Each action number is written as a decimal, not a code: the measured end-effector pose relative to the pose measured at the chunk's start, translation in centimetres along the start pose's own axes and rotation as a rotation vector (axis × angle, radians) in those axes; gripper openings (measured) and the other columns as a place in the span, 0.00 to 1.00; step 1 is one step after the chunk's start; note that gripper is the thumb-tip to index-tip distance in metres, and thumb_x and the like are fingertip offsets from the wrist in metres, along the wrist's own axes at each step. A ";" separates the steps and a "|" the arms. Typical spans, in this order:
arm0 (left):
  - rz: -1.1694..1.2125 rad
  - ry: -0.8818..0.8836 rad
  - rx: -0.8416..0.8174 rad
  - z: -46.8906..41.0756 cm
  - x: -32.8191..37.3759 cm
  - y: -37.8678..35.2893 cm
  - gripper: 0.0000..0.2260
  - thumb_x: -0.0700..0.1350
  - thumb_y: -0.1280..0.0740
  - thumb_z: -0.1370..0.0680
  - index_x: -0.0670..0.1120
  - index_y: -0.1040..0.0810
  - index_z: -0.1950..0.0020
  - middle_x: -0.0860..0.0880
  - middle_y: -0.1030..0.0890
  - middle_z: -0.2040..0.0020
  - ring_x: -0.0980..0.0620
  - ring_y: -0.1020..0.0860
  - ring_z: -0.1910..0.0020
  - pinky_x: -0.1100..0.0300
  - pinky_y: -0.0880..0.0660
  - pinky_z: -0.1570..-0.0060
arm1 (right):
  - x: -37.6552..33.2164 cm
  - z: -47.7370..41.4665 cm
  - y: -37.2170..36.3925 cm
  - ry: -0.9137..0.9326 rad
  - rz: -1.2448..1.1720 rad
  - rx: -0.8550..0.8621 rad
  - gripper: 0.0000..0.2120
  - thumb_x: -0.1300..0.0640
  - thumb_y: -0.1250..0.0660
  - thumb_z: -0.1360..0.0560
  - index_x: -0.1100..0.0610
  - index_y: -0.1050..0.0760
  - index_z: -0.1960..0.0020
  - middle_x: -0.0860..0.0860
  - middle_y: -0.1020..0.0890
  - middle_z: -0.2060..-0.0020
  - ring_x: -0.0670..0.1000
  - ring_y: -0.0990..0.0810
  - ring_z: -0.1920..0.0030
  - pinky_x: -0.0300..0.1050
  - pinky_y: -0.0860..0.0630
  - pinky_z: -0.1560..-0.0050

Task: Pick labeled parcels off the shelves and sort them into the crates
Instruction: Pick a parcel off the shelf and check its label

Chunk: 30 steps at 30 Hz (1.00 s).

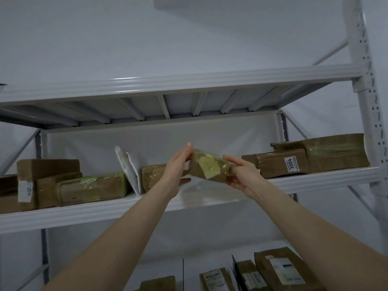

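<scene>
Fingers (185, 153) of the left hand (178, 171) lie straight and close together, pressing the 9 o'clock end of the brown parcel (206, 166). The right hand (241, 177) curls round its 3 o'clock end. It is held up just in front of the middle shelf (105, 213).

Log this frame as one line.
step: pick | left hand: flat against parcel end | right hand: grips parcel | parcel: tilted, lifted above shelf

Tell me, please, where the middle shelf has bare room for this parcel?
Bare shelf runs between the brown box beside the white mailer and the 3004-labelled parcel, right below the held parcel. The left-end boxes and right-end stack crowd both ends.
</scene>
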<state>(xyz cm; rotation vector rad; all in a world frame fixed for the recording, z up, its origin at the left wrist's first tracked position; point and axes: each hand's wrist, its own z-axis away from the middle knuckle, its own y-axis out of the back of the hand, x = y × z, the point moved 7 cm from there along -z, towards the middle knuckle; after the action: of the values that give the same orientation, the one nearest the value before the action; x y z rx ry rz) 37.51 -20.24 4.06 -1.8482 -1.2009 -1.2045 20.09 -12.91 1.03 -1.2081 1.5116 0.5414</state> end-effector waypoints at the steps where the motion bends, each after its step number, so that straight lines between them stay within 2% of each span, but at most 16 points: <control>1: 0.027 -0.002 0.007 0.0 0.1 -0.1 0.17 0.62 0.30 0.29 0.51 0.22 0.48 0.52 0.18 0.48 0.48 0.20 0.52 0.53 0.22 0.56 | 0.1 0.1 -0.2 -0.004 -0.021 -0.014 0.11 0.63 0.37 0.21 0.53 0.20 0.44 0.50 0.16 0.54 0.50 0.17 0.63 0.42 0.21 0.65; 3: 0.046 -0.022 0.016 0.1 0.2 -0.2 0.13 0.49 0.26 0.29 0.48 0.25 0.49 0.46 0.19 0.46 0.48 0.20 0.56 0.58 0.23 0.67 | 0.1 0.1 -0.4 -0.001 -0.070 -0.034 0.07 0.56 0.35 0.21 0.53 0.20 0.46 0.51 0.16 0.51 0.51 0.16 0.63 0.44 0.21 0.63; 4: 0.048 -0.030 0.011 0.1 0.2 -0.2 0.14 0.44 0.26 0.29 0.48 0.25 0.47 0.45 0.20 0.45 0.49 0.20 0.56 0.60 0.24 0.69 | 0.2 0.1 -0.6 0.004 -0.082 -0.038 0.07 0.56 0.35 0.22 0.53 0.20 0.46 0.51 0.16 0.50 0.52 0.15 0.62 0.45 0.21 0.62; 6: 0.061 -0.048 -0.005 0.1 0.1 -0.1 0.16 0.40 0.28 0.28 0.48 0.27 0.44 0.47 0.21 0.43 0.51 0.20 0.57 0.61 0.25 0.70 | 0.1 0.1 -0.8 0.027 -0.063 -0.045 0.11 0.59 0.35 0.22 0.52 0.22 0.41 0.51 0.17 0.48 0.53 0.16 0.57 0.47 0.21 0.58; 9: 0.048 -0.064 -0.017 0.2 -0.1 0.0 0.15 0.39 0.29 0.28 0.49 0.27 0.44 0.49 0.22 0.41 0.52 0.20 0.55 0.60 0.25 0.69 | -0.4 0.4 -1.3 0.074 -0.013 -0.058 0.19 0.67 0.37 0.24 0.51 0.25 0.37 0.46 0.18 0.49 0.51 0.19 0.52 0.50 0.22 0.52; 13: -0.016 -0.030 -0.028 0.0 -0.4 0.3 0.15 0.40 0.28 0.27 0.52 0.27 0.46 0.48 0.21 0.43 0.50 0.20 0.54 0.63 0.25 0.73 | -0.9 0.7 -1.6 0.102 0.034 -0.073 0.21 0.70 0.40 0.24 0.51 0.26 0.36 0.42 0.18 0.52 0.49 0.20 0.50 0.49 0.22 0.50; 16: -0.043 -0.007 -0.060 -0.3 -0.7 0.2 0.18 0.40 0.28 0.27 0.52 0.28 0.41 0.46 0.21 0.44 0.49 0.19 0.52 0.59 0.21 0.67 | -1.1 0.5 -1.7 0.121 0.108 -0.091 0.23 0.68 0.37 0.24 0.52 0.29 0.32 0.46 0.20 0.45 0.49 0.21 0.47 0.46 0.22 0.49; 18: -0.100 -0.017 -0.087 -0.5 -1.0 -0.4 0.24 0.41 0.27 0.27 0.50 0.30 0.34 0.46 0.22 0.42 0.47 0.20 0.48 0.53 0.19 0.54 | -1.3 0.4 -2.1 0.176 0.324 -0.128 0.27 0.62 0.30 0.26 0.50 0.32 0.29 0.48 0.24 0.39 0.49 0.23 0.45 0.39 0.24 0.54; 20: -0.156 -0.044 -0.084 -0.9 -1.4 -0.9 0.25 0.43 0.28 0.26 0.47 0.30 0.31 0.46 0.23 0.40 0.47 0.20 0.45 0.50 0.22 0.44 | -1.4 0.0 -3.0 0.261 0.604 -0.167 0.33 0.58 0.25 0.30 0.52 0.33 0.28 0.51 0.27 0.38 0.49 0.26 0.43 0.34 0.25 0.55; 21: -0.172 -0.061 -0.088 -0.9 -1.5 -1.2 0.23 0.43 0.29 0.26 0.46 0.28 0.32 0.47 0.22 0.42 0.48 0.20 0.46 0.53 0.22 0.45 | -1.4 -0.3 -3.3 0.301 0.741 -0.161 0.34 0.58 0.25 0.31 0.53 0.33 0.28 0.53 0.28 0.36 0.51 0.26 0.41 0.36 0.25 0.49; 23: -0.229 -0.108 -0.109 -0.9 -1.5 -2.0 0.16 0.44 0.31 0.24 0.45 0.23 0.36 0.48 0.19 0.49 0.51 0.20 0.53 0.62 0.24 0.56 | -1.5 -1.0 -3.6 0.363 0.989 -0.093 0.31 0.57 0.27 0.30 0.54 0.31 0.29 0.57 0.30 0.34 0.54 0.28 0.36 0.45 0.29 0.38; 25: -0.353 -0.169 -0.074 -1.2 -1.5 -2.5 0.12 0.44 0.34 0.22 0.44 0.21 0.39 0.47 0.19 0.50 0.51 0.23 0.55 0.66 0.28 0.63 | -1.6 -1.3 -3.8 0.408 1.141 -0.061 0.23 0.57 0.31 0.27 0.53 0.27 0.32 0.57 0.27 0.35 0.56 0.27 0.36 0.45 0.30 0.38; 26: -0.404 -0.184 -0.040 -1.4 -1.5 -2.7 0.13 0.42 0.35 0.21 0.42 0.22 0.37 0.46 0.19 0.47 0.51 0.23 0.52 0.68 0.27 0.61 | -1.6 -1.5 -4.0 0.419 1.195 -0.061 0.20 0.57 0.33 0.25 0.52 0.26 0.34 0.57 0.25 0.36 0.56 0.26 0.37 0.45 0.29 0.39; 28: -0.471 -0.160 -0.012 -1.9 -1.8 -3.3 0.17 0.37 0.38 0.20 0.38 0.29 0.31 0.43 0.23 0.38 0.48 0.25 0.40 0.67 0.28 0.44 | -1.5 -1.6 -4.4 0.445 1.324 -0.030 0.16 0.55 0.37 0.23 0.47 0.25 0.36 0.55 0.23 0.38 0.57 0.26 0.38 0.49 0.28 0.39; 30: -0.527 -0.122 -0.047 -2.2 -2.1 -4.1 0.21 0.35 0.40 0.20 0.39 0.36 0.27 0.40 0.29 0.31 0.46 0.30 0.32 0.60 0.35 0.34 | -1.5 -1.9 -4.6 0.501 1.520 0.044 0.16 0.53 0.40 0.22 0.43 0.26 0.36 0.54 0.24 0.39 0.57 0.28 0.37 0.51 0.31 0.39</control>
<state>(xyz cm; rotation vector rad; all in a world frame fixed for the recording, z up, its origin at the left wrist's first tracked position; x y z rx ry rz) 32.61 -21.24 3.02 -1.7090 -1.8192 -1.4136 23.22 -15.66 4.20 0.1166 2.7208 1.1840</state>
